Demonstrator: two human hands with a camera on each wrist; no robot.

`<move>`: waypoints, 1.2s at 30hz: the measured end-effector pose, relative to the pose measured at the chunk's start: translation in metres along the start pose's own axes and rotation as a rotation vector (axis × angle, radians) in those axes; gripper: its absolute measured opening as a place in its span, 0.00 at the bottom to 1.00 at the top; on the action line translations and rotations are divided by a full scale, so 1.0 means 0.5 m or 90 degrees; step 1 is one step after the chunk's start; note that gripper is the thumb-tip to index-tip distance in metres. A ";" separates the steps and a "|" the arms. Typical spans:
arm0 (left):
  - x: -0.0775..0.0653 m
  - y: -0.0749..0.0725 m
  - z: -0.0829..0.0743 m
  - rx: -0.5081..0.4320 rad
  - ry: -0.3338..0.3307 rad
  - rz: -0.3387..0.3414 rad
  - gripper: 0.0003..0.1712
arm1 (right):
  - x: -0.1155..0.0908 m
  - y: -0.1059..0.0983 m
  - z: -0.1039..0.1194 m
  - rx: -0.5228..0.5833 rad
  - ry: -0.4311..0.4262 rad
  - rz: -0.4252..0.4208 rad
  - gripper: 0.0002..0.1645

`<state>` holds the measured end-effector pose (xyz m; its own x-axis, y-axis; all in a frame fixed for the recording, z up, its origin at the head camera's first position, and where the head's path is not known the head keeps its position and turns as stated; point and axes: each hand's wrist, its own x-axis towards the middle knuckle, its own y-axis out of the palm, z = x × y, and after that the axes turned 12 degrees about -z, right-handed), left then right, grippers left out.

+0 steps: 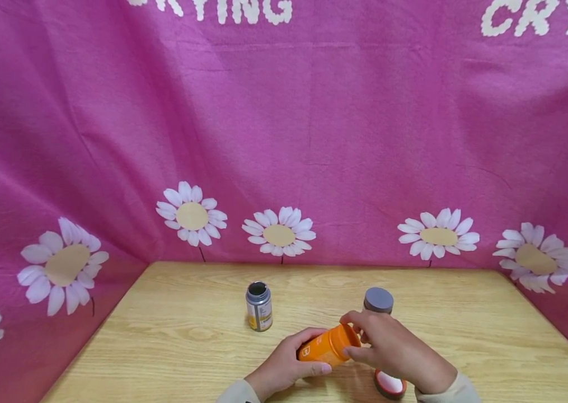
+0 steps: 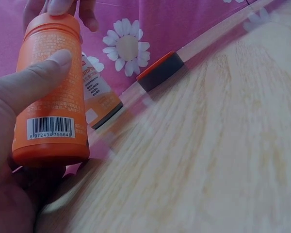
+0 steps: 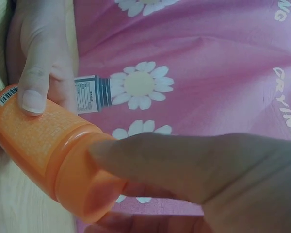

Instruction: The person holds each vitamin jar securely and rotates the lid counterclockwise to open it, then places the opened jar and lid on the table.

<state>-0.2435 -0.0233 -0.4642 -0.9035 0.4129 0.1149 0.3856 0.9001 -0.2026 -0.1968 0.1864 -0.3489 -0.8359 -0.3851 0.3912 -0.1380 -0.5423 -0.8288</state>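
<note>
An orange bottle (image 1: 323, 348) with a barcode label is held tilted above the table, its wide neck end up and to the right. My left hand (image 1: 286, 361) grips its body, thumb across the printed label (image 2: 53, 102). With thumb and fingers, my right hand (image 1: 394, 347) pinches the neck end (image 3: 89, 170). Below that hand a dark lid (image 1: 390, 384) with a red rim and white inside lies on the table. Partly hidden behind the right hand stands a grey-capped bottle (image 1: 378, 301); its white and orange label (image 2: 98, 92) shows in the left wrist view.
Left of centre, an uncapped grey bottle (image 1: 259, 307) with a threaded neck stands upright on the wooden table (image 1: 173, 336). A pink cloth (image 1: 344, 140) printed with daisies hangs along the back and sides of the table.
</note>
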 end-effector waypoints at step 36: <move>0.000 0.001 0.000 0.032 0.015 0.002 0.27 | 0.003 0.005 0.018 -0.106 0.238 -0.042 0.25</move>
<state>-0.2433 -0.0229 -0.4645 -0.8972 0.4199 0.1365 0.3785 0.8907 -0.2519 -0.1935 0.1776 -0.3467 -0.9535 -0.0389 0.2990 -0.2564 -0.4174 -0.8718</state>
